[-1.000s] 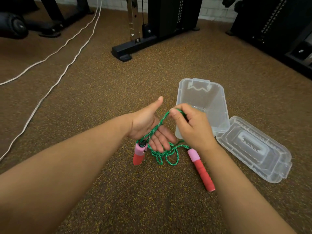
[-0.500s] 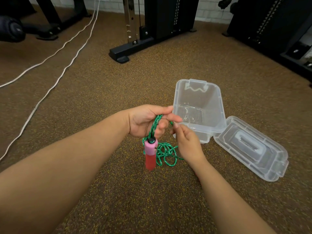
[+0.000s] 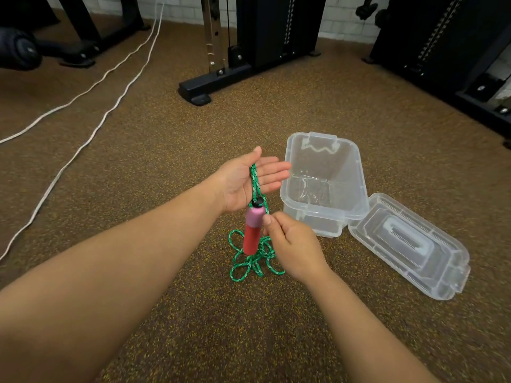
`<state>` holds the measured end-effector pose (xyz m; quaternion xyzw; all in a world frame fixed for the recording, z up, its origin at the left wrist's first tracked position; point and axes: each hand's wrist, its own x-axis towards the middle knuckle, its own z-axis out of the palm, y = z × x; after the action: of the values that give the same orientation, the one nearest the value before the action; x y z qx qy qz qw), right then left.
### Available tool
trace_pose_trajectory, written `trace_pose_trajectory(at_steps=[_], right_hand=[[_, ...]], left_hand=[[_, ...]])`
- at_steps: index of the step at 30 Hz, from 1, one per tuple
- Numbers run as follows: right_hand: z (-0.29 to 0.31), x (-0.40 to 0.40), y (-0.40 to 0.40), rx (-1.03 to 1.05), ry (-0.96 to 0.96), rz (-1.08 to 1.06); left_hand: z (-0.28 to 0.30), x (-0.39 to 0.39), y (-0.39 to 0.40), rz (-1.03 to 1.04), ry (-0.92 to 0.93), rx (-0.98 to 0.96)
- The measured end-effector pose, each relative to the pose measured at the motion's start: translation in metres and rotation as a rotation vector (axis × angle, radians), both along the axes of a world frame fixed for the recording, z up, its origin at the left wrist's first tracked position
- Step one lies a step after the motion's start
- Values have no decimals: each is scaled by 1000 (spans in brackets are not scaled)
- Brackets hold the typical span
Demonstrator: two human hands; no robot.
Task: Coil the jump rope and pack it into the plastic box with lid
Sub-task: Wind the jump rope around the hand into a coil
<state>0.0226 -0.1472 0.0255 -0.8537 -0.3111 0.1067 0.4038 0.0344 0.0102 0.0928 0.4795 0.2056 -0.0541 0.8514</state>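
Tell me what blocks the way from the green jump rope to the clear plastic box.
Nothing visible does. The clear plastic box stands open and looks empty, and its clear lid lies off beside it. The green jump rope hangs from the left hand just beside the box.

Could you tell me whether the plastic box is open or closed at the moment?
Open: the plastic box has no cover, and its lid lies on the floor beside it.
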Motion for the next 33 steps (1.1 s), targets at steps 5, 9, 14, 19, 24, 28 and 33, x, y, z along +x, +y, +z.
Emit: trace_pose_trajectory(at_steps=[5,9,14,19,24,28,33], right_hand=[[14,-3,6,79,-74,141],[36,-2,11,189,-48,216],[62,15,14,368,-14,202],[72,38,7,369,-96,81],[63,46,6,314,-101,-5],[53,48,10,315,-40,-68],[32,48,13,338,88,-136]], left_hand=[[3,1,3,-3,53,135],[3,-4,4,-127,120,260],[0,-15,2,-312,119,408],[-5,-19,16,-538,161,398],[0,-21,18,-694,198,341],[4,-25,14,-782,158,345],[12,-31,9,-717,116,315]])
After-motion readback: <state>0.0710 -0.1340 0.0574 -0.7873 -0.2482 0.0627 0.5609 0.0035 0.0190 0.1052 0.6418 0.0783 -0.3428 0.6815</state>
